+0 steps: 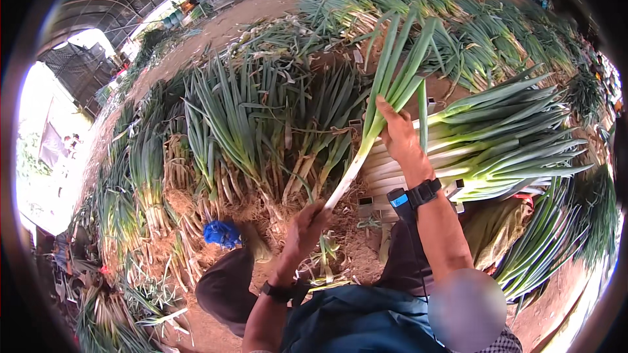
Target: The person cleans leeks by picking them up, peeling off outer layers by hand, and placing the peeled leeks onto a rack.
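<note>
A single long green onion (354, 169) with a clean white stalk slants up to the right in front of me. My right hand (396, 127) grips it where the green leaves fan out. Around the lower white end is my left hand (310, 228), its fingers closed and the tip of the stalk hidden. Beside and beneath my right forearm lies a pile of white-stalked green onions (471, 139) on a low metal frame (366, 204), leaves to the right. Left of the held stalk, unpeeled green onions (235, 122) with soil and roots lean in bunches.
A blue plastic bundle (222, 234) sits near my knee. Loose leaf scraps (326, 250) litter the soil between my legs. More bunches (495, 39) cover the ground ahead. Sacking (495, 230) lies at the right. In the distance a person (188, 4) sits at the upper left.
</note>
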Available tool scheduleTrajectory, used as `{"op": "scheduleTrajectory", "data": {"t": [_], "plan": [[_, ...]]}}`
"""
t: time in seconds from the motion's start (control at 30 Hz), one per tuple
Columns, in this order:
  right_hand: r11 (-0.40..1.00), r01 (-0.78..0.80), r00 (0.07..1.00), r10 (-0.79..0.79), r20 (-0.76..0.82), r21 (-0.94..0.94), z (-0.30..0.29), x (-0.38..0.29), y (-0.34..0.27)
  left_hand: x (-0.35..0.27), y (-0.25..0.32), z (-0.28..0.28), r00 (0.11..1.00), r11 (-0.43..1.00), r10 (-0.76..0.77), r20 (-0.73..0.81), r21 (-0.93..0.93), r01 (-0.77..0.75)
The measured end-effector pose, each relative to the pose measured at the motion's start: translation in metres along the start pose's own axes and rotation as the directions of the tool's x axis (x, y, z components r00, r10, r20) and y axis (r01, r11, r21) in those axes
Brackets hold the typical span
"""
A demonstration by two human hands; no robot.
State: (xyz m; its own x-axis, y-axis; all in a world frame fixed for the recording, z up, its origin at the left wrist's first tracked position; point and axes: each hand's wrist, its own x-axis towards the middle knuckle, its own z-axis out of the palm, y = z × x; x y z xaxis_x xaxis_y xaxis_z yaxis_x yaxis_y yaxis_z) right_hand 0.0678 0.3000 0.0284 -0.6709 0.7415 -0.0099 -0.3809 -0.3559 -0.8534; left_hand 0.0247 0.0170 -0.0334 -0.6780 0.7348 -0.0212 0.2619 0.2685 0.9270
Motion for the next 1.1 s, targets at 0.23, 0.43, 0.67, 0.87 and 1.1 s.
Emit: {"op": "scheduleTrajectory", "data": {"t": [0.23, 0.43, 0.67, 0.87, 1.1], "plan": [[0.987, 0.101, 0.957, -0.061, 0.285, -0.128, 0.022, -0.027, 0.015, 0.051, 0.036, 0.016, 0.980, 0.945, 0.113, 0.162, -0.322, -0.056], [0.962, 0.014, 0.980, 0.040, 0.193, -0.272, 0.019, -0.022, 0.023, 0.058, 0.033, 0.023, 0.985, 0.835, 0.021, 0.170, -0.546, 0.076], [0.975, 0.115, 0.959, -0.060, 0.276, -0.190, 0.029, -0.033, 0.026, 0.068, 0.040, 0.030, 0.985, 0.827, -0.096, 0.141, -0.540, 0.158], [0.994, -0.113, 0.933, 0.103, 0.346, 0.009, 0.027, -0.024, 0.034, 0.069, 0.037, 0.032, 0.999, 0.821, -0.036, 0.039, -0.569, 0.052], [0.982, -0.175, 0.854, 0.112, 0.508, 0.077, 0.029, -0.021, 0.039, 0.071, 0.025, 0.033, 0.996, 0.677, -0.087, -0.018, -0.735, 0.046]]}}
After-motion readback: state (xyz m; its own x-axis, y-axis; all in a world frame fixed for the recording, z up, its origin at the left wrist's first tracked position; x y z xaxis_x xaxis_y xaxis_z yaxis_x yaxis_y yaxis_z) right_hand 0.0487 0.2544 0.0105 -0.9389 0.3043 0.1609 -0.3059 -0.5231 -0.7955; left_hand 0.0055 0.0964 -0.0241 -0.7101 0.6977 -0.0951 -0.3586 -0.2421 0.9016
